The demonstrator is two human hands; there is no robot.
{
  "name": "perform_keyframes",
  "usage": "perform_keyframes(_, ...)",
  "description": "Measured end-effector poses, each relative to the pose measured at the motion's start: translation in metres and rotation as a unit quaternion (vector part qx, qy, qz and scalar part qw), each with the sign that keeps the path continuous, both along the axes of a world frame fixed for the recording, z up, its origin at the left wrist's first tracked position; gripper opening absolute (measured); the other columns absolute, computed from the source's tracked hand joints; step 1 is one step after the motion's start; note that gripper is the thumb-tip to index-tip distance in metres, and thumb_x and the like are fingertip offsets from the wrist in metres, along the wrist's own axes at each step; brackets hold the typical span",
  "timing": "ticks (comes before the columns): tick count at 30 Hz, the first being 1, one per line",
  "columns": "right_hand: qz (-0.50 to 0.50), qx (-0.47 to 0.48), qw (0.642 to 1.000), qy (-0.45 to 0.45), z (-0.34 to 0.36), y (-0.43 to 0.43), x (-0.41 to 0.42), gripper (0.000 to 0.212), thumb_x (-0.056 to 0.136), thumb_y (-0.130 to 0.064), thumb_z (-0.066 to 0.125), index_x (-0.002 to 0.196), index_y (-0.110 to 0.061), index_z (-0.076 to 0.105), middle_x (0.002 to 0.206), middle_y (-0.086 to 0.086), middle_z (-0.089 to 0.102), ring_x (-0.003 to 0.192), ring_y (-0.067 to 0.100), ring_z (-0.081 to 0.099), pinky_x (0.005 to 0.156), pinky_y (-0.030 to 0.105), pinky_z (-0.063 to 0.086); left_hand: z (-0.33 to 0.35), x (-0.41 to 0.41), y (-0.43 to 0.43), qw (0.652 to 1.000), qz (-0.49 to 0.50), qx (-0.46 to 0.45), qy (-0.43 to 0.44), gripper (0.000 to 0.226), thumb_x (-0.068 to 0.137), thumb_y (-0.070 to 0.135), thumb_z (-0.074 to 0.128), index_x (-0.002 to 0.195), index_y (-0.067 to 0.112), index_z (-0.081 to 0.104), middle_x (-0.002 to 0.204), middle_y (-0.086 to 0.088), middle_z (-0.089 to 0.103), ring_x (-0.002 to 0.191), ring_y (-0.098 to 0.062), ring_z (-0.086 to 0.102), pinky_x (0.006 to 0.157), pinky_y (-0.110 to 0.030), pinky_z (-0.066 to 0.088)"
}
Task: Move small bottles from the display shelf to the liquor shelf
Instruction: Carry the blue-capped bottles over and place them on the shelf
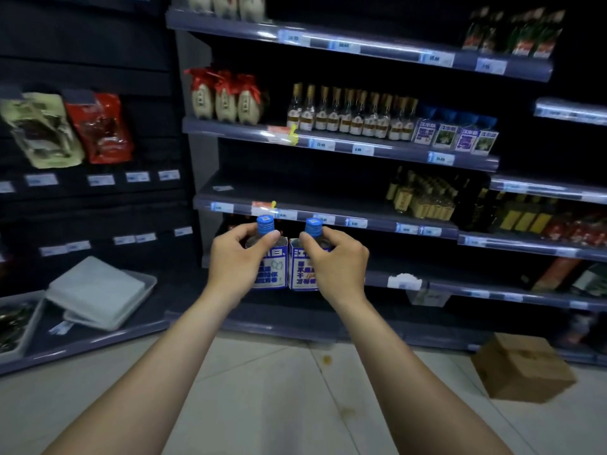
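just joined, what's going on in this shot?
A person faces the liquor shelf, holding a small blue-capped bottle in each hand. The left hand grips the left bottle and the right hand grips the right bottle. Both bottles are upright, side by side, in the air in front of the shelving. Neither is set down yet. Similar blue-topped bottles stand one shelf higher, to the right.
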State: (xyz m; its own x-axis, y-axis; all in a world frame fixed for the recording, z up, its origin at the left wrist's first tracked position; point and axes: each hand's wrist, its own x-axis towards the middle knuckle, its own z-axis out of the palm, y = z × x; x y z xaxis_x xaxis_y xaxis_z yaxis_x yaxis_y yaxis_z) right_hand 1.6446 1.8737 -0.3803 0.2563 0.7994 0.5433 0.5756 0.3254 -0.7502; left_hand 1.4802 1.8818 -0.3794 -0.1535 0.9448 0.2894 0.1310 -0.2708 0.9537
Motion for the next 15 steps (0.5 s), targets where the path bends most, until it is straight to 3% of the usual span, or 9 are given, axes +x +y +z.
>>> perform_keyframes(4,-0.015,-0.012,0.999,0.043,0.010,0.085,0.066,0.018,0.089,-0.034,0.077,0.075,-0.024,0.073,0.063,-0.012,0.061,0.061,0.002,0.056,0.061,0.012,0.036,0.016,0.062,0.084,1.000,-0.012,0.000,0.008,0.016,0.089,0.027,0.078,0.104,0.022,0.079,0.093,0.008,0.080,0.091,-0.010,0.075,0.086,-0.034,0.059)
perform_keyframes(6,-0.023,-0.005,0.998,0.057,0.016,0.121,0.100,0.024,0.089,-0.031,0.078,0.069,-0.026,0.066,0.060,-0.012,0.056,0.059,0.002,0.054,0.060,0.012,0.035,0.023,0.096,0.123,1.000,-0.013,0.002,0.015,0.013,0.088,0.029,0.078,0.100,0.023,0.079,0.090,0.008,0.080,0.088,-0.010,0.075,0.084,-0.035,0.059)
perform_keyframes(10,-0.025,0.009,0.999,0.044,0.024,0.188,0.176,0.017,0.089,-0.032,0.078,0.082,-0.016,0.078,0.068,-0.005,0.066,0.064,0.009,0.059,0.061,0.024,0.043,0.033,0.172,0.194,1.000,-0.016,0.015,0.012,0.013,0.088,0.029,0.078,0.100,0.024,0.078,0.090,0.008,0.079,0.087,-0.007,0.074,0.082,-0.031,0.059)
perform_keyframes(15,-0.020,0.005,0.999,0.025,0.034,0.266,0.278,0.020,0.090,-0.036,0.076,0.087,-0.016,0.080,0.070,-0.004,0.069,0.064,0.007,0.058,0.063,0.028,0.046,0.045,0.272,0.270,0.999,-0.008,0.038,0.024,0.016,0.088,0.032,0.078,0.101,0.023,0.078,0.091,0.007,0.078,0.089,-0.012,0.074,0.081,-0.033,0.059)
